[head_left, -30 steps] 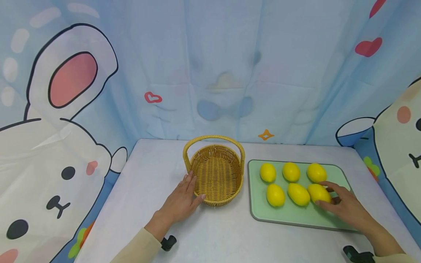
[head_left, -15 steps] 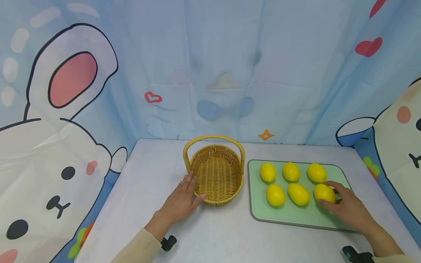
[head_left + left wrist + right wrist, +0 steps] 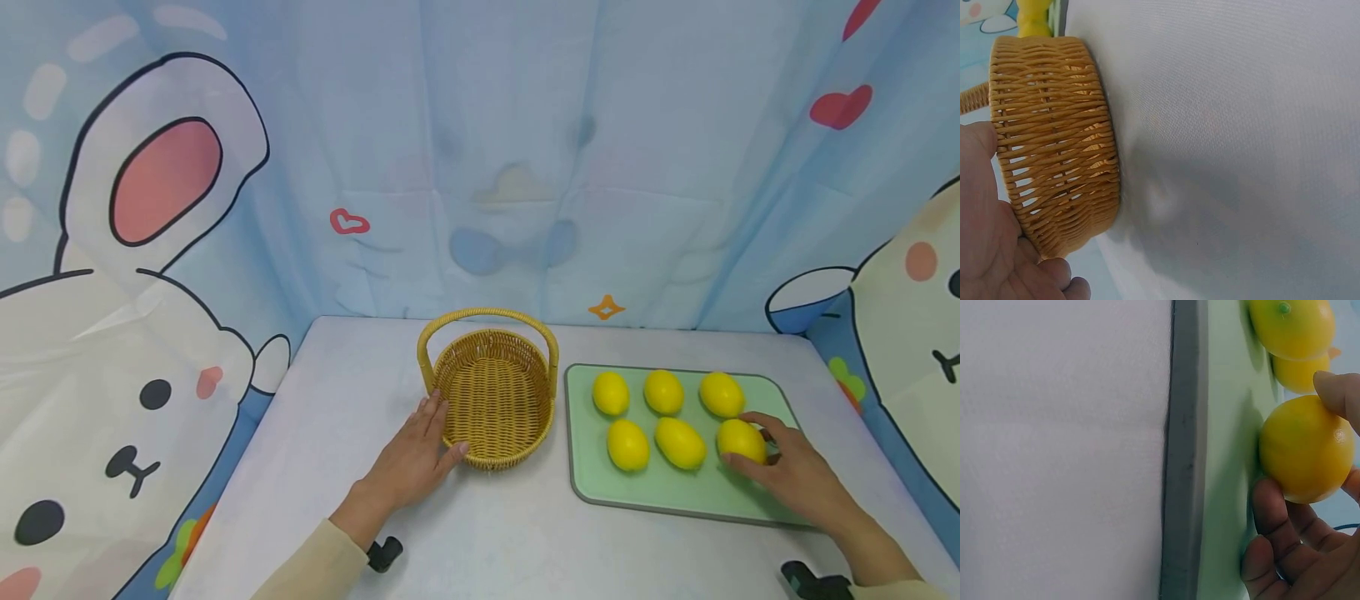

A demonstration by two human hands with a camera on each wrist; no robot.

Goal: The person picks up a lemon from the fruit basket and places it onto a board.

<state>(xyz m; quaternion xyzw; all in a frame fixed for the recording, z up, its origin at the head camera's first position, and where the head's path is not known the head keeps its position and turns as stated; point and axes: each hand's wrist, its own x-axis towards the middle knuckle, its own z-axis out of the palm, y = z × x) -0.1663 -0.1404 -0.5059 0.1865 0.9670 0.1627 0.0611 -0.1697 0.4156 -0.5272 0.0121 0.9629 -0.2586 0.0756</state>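
Note:
My right hand (image 3: 795, 467) grips a yellow lemon (image 3: 740, 442) at the front right of the green tray (image 3: 660, 493). Seen from the right wrist, the thumb lies on one side of this lemon (image 3: 1307, 450) and the fingers bend around the other, close over the tray. Two other lemons, a middle one (image 3: 680, 442) and a left one (image 3: 627, 445), share its row. A round wicker basket (image 3: 491, 400) with a raised handle holds nothing. My left hand (image 3: 412, 454) holds its near left side, thumb at the front rim, fingers along the outer wall (image 3: 1054, 144).
Behind the front row lie three more lemons, among them the back middle one (image 3: 663, 392). The tray has a grey rim (image 3: 1184, 450). A white cloth (image 3: 510, 542) covers the table, and a blue printed curtain (image 3: 510, 167) hangs behind it.
The gripped lemon has shifted slightly to the right, away from the middle lemon, within the last second. My left hand and the basket have stayed in place.

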